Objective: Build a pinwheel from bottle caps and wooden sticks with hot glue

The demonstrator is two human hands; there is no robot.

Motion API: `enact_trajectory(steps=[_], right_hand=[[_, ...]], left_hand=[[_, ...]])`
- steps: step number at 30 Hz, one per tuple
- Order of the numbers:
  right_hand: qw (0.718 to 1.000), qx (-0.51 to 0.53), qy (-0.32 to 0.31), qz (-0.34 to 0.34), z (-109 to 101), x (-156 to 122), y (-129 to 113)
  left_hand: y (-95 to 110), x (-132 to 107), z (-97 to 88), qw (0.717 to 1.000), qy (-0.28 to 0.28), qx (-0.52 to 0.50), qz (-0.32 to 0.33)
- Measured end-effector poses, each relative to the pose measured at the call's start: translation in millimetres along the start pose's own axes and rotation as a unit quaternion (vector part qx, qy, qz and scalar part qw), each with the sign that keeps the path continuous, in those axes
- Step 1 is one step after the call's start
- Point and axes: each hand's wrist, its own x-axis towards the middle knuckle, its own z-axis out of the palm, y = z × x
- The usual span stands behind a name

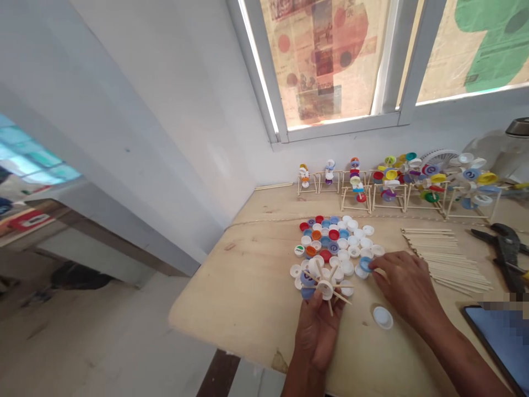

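My left hand (320,328) is closed around a small wheel of wooden sticks (325,289), whose sticks fan out from a white bottle cap at the hub. Behind the wheel lie many bottle caps (334,235) in white, blue, red and orange, spread on the wooden table (223,292). At their right edge my right hand (403,275) has its thumb and fingers pinched on a blue bottle cap (365,264), just above a white one. A white lid (383,317) lies apart, nearer to me, below the right hand.
Bundled wooden sticks (448,259) lie to the right, with black-handled pliers (506,251) beyond and a phone (498,342) nearer. Stick frames carrying colourful cap wheels (390,184) line the back by the wall. A cord (273,221) crosses the table. The table's left edge drops to the floor.
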Motion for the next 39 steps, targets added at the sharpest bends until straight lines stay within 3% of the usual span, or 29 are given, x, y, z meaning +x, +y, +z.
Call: enact_trajectory(steps=[8, 17, 20, 26, 33, 39], right_hand=[[0.999, 0.007, -0.037, -0.026, 6.7, -13.0, -6.9], [0.999, 0.002, -0.006, -0.035, 5.2, -27.8, -11.8], [0.999, -0.004, -0.028, -0.035, 2.2, -32.9, -12.4], [0.995, -0.016, -0.091, -0.040, -4.9, -21.4, -14.5], [0.999, 0.014, -0.029, -0.002, -9.4, -5.8, -12.9], [0.999, 0.019, -0.042, 0.017, -4.1, 2.2, -29.6]], left_hand=[[-0.3, -3.0, -4.2, 1.000, 0.008, 0.000, 0.000], [-1.0, -3.2, -14.8, 1.000, 0.001, -0.002, 0.002], [-1.1, -4.1, -13.5, 1.000, -0.003, 0.005, 0.003], [1.7, -7.8, -9.2, 1.000, 0.001, 0.012, 0.006], [7.8, -9.9, -11.0, 1.000, 0.003, 0.024, 0.006], [7.8, -8.6, -12.1, 1.000, 0.004, 0.016, -0.001]])
